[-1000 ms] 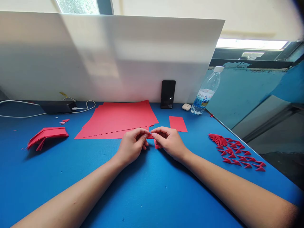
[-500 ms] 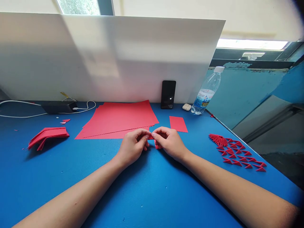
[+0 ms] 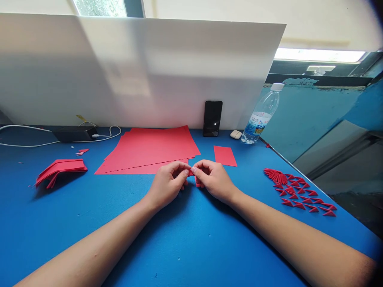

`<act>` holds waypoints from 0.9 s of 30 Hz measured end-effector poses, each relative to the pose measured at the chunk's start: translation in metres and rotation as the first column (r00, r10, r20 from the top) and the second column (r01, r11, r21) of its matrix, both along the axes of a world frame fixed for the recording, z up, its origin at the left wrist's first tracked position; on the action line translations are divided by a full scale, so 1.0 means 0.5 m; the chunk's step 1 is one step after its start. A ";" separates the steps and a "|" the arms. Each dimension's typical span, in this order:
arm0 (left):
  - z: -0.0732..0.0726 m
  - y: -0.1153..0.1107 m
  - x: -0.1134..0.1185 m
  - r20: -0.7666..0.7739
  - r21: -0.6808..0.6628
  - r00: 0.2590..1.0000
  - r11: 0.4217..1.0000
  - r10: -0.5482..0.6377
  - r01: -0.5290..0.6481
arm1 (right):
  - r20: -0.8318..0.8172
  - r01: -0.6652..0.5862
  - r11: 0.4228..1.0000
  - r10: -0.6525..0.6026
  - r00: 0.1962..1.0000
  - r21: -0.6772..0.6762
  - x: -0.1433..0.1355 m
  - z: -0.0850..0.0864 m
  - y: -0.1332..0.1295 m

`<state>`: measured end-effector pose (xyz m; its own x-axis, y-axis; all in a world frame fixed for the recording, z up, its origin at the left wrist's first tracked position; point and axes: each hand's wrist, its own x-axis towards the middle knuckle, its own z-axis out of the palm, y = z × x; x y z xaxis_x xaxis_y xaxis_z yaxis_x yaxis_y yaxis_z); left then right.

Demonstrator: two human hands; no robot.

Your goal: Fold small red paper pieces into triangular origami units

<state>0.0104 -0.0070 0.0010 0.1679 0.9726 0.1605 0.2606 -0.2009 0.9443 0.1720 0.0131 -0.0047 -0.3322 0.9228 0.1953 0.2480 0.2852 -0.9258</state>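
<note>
A small folded piece of red paper (image 3: pixel 190 172) is pinched between both hands, mostly covered by the fingers. My left hand (image 3: pixel 170 180) is closed on its left end, with the thumb on the near side. On the other end, my right hand (image 3: pixel 214 180) grips it between thumb and forefinger. Another bit of red paper (image 3: pixel 198 182) shows just under the right fingers; whether it is part of the held piece I cannot tell. Behind the hands lie large red paper sheets (image 3: pixel 152 147), and a small red rectangle of paper (image 3: pixel 225 156) is beyond the right hand.
On the blue table (image 3: pixel 185 247), many folded red triangles (image 3: pixel 299 193) lie at right. A stack of bent red paper strips (image 3: pixel 61 171) and scraps (image 3: pixel 82 152) are at left. Along the back stand a phone (image 3: pixel 212 118), an earbud case (image 3: pixel 235 134), a bottle (image 3: pixel 260 115) and a black power adapter (image 3: pixel 74 134).
The left fingers have shifted very slightly on the held paper. Both hands stay in nearly the same place, and the surrounding objects are unmoved apart from a tiny camera shift.
</note>
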 end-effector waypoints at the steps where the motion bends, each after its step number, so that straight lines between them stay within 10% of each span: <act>1: 0.000 0.000 0.000 -0.003 -0.002 1.000 1.000 -0.002 0.002 | 0.003 -0.002 1.000 0.002 1.000 0.003 0.000 0.000 0.000; 27: -0.011 0.002 -0.002 -0.016 0.003 0.997 0.997 -0.077 0.077 | 0.077 -0.024 0.999 0.021 0.997 0.042 0.000 0.000 0.000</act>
